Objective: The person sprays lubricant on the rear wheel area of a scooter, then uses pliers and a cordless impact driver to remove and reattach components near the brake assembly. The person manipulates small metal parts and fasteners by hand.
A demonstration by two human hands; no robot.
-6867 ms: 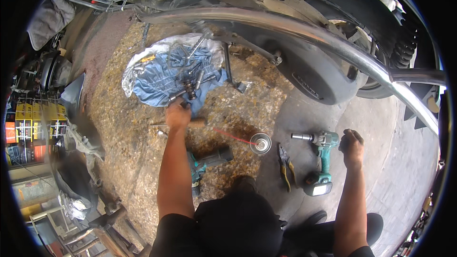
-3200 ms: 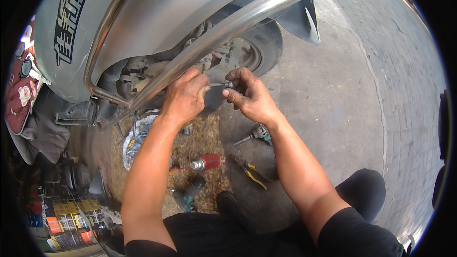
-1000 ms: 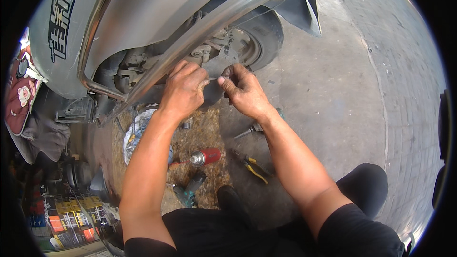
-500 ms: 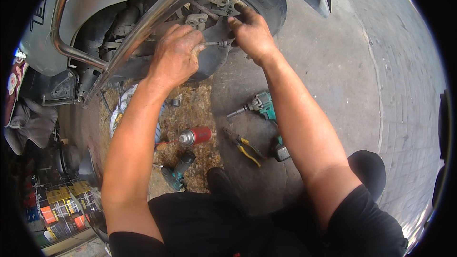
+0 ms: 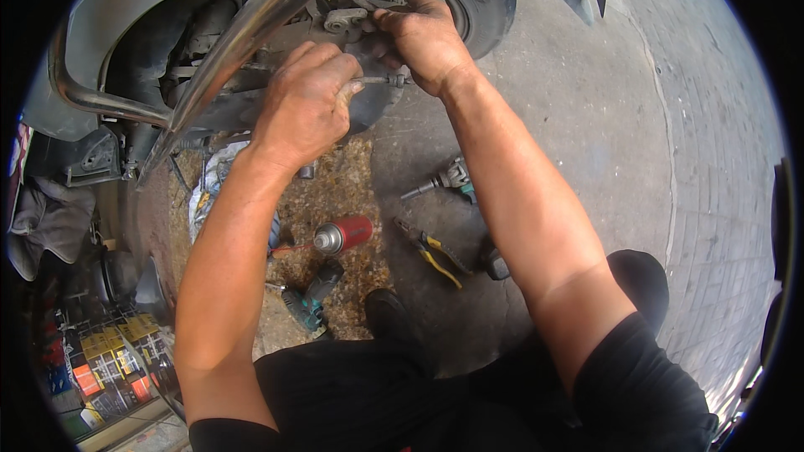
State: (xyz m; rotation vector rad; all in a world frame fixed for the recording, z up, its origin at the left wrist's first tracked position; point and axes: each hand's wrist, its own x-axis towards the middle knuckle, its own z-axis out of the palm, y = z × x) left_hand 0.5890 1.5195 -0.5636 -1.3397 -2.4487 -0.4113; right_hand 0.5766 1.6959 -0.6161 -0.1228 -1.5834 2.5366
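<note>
My left hand [image 5: 303,102] is closed round a thin metal rod [image 5: 374,80] in the wheel well of a vehicle. The rod sticks out to the right of the fist and ends in a thicker collar [image 5: 398,80]. My right hand [image 5: 427,40] is just above that end, its fingers curled in among the suspension parts [image 5: 345,20]. Whatever those fingers grip is hidden behind the hand. Beyond it stands a black tyre [image 5: 486,4].
On the ground lie a red spray can [image 5: 356,231], a teal cordless tool [image 5: 307,311], yellow-handled pliers [image 5: 440,261] and an impact wrench [image 5: 453,176], partly behind my right forearm. A curved fender edge [image 5: 243,33] hangs close to my left hand. Colourful boxes [image 5: 109,360] fill the lower left.
My right hand has moved up and left, off the rod's end and in toward the suspension parts. My left hand keeps its hold on the rod. The view has shifted slightly.
</note>
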